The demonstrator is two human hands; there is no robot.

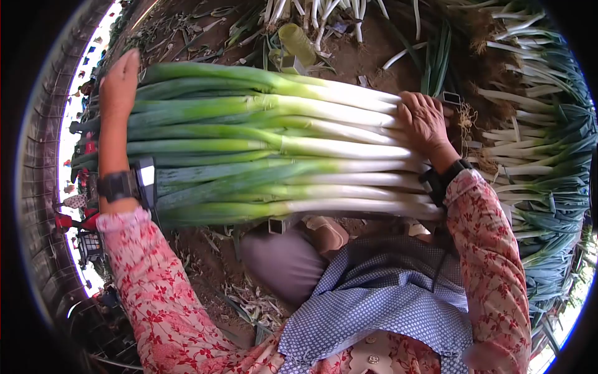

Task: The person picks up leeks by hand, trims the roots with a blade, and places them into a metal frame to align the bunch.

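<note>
A wide layer of large leeks (280,143) lies side by side in front of me, green leaves to the left and white stalks to the right. My left hand (119,84) is at the far left corner, by the leaf ends; its fingers point away and look pressed together, and what they hold, if anything, is hidden. My right hand (425,121) rests over the white ends at the right, its fingers curled over the stalk ends. Dark bands with devices sit on both wrists. Parts of a metal frame show at the edges of the leeks.
Many more leeks (542,168) are piled along the right side, roots inward. Loose leeks (317,15) and a yellow-green translucent container (296,43) lie on the soil beyond. Leaf scraps (255,305) litter the ground near my knee. A dark mesh wall (47,187) curves along the left.
</note>
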